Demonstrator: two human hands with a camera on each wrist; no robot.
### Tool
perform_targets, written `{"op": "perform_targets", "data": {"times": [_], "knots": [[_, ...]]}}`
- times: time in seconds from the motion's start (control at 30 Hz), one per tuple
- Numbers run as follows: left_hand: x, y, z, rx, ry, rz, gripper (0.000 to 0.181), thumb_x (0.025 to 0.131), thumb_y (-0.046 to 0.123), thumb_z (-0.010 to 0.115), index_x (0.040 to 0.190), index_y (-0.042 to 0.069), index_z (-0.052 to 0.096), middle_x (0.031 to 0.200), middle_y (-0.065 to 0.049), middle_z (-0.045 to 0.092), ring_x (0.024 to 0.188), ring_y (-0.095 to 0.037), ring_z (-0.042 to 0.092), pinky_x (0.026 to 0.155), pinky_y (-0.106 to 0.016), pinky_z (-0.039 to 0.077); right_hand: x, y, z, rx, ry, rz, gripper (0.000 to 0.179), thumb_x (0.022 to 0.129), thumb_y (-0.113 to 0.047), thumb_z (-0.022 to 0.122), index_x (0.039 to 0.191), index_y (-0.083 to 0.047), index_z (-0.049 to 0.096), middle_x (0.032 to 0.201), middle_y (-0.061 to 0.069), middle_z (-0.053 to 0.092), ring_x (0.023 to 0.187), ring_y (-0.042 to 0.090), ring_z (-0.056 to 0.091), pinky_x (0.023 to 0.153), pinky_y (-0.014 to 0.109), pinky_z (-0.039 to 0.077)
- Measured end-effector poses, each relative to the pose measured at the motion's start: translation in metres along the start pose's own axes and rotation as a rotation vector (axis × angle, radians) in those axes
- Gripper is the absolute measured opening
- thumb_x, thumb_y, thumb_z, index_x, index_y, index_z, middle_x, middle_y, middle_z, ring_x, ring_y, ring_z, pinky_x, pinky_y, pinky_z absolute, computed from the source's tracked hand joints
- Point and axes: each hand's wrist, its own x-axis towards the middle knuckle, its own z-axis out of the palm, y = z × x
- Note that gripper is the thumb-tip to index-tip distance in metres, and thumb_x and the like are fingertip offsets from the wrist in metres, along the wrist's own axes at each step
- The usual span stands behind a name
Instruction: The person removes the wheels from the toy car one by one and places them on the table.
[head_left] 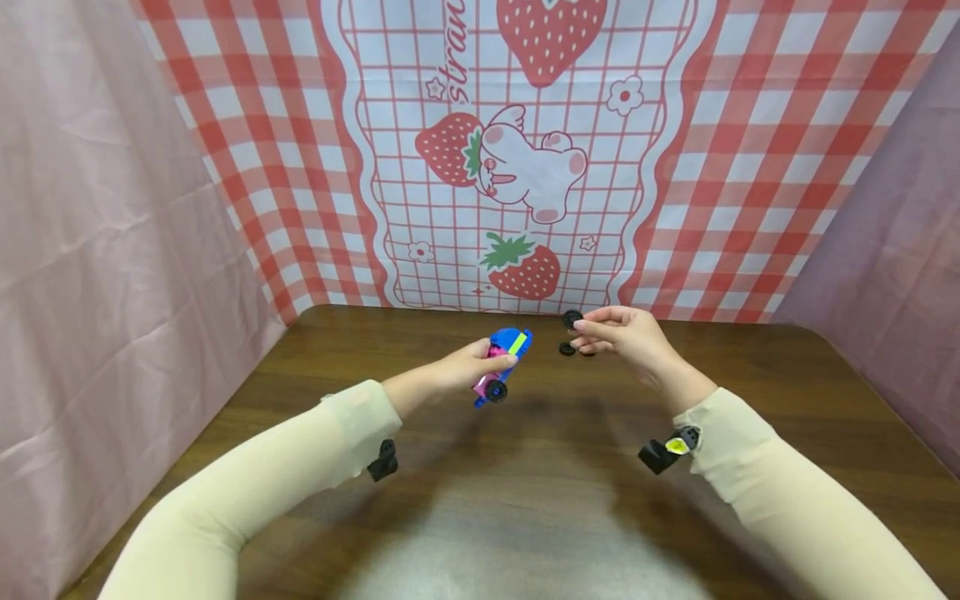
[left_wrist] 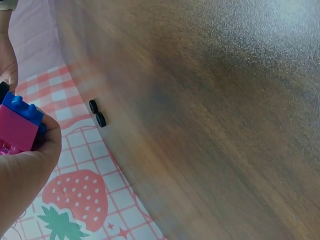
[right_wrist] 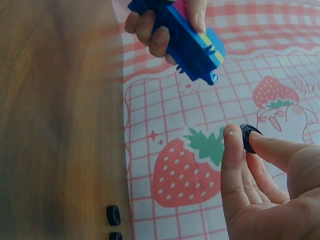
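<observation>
My left hand point(head_left: 459, 367) grips a blue and pink toy car point(head_left: 513, 339) above the table, fingers wrapped round its body. A yellow-green stripe crosses the blue end, and a black wheel point(head_left: 496, 391) is fitted at the near end. In the right wrist view the blue underside point(right_wrist: 182, 42) shows, with small pegs and no wheel at the far end. Between thumb and fingers, my right hand point(head_left: 628, 340) pinches a loose black wheel point(head_left: 572, 319), held apart from the car. Two more loose wheels point(left_wrist: 93, 106) lie below it on the table, one partly behind my fingers in the head view.
The brown wooden table point(head_left: 510, 500) ends at a hanging cloth point(head_left: 480, 267) with red checks and strawberries. Pink curtains point(head_left: 112, 250) hang at both sides. A black wrist-worn device point(head_left: 660, 456) sticks out below each sleeve.
</observation>
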Motion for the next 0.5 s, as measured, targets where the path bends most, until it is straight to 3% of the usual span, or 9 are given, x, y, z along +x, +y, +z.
{"op": "perform_targets", "data": {"times": [0.17, 0.3, 0.5], "knots": [[-0.001, 0.002, 0.003, 0.001, -0.005, 0.002, 0.04, 0.101, 0.027, 0.05, 0.124, -0.003, 0.04, 0.098, -0.01, 0.055, 0.076, -0.011, 0.057, 0.064, -0.022, 0.048, 0.001, -0.001, -0.007, -0.004, 0.012, 0.017, 0.021, 0.091, -0.013, 0.068, 0.103, -0.001, 0.056, 0.079, 0.0, 0.074, 0.072, 0.012, 0.071, 0.073, 0.029, 0.058], [-0.002, 0.002, 0.005, -0.049, -0.005, -0.012, 0.041, 0.101, 0.025, 0.051, 0.127, -0.004, 0.038, 0.094, -0.007, 0.055, 0.074, -0.01, 0.057, 0.063, -0.021, 0.049, 0.002, -0.001, -0.013, -0.011, 0.025, 0.023, 0.026, 0.091, -0.014, 0.068, 0.109, -0.001, 0.054, 0.082, 0.0, 0.074, 0.073, 0.011, 0.071, 0.073, 0.028, 0.058], [-0.003, 0.002, 0.005, -0.131, 0.02, -0.033, 0.043, 0.097, 0.021, 0.05, 0.13, -0.005, 0.04, 0.092, -0.005, 0.055, 0.074, -0.01, 0.056, 0.064, -0.021, 0.049, 0.005, 0.001, -0.022, 0.051, 0.035, 0.033, 0.017, 0.091, -0.012, 0.067, 0.105, -0.006, 0.059, 0.082, 0.0, 0.075, 0.07, 0.011, 0.071, 0.071, 0.027, 0.058]]}}
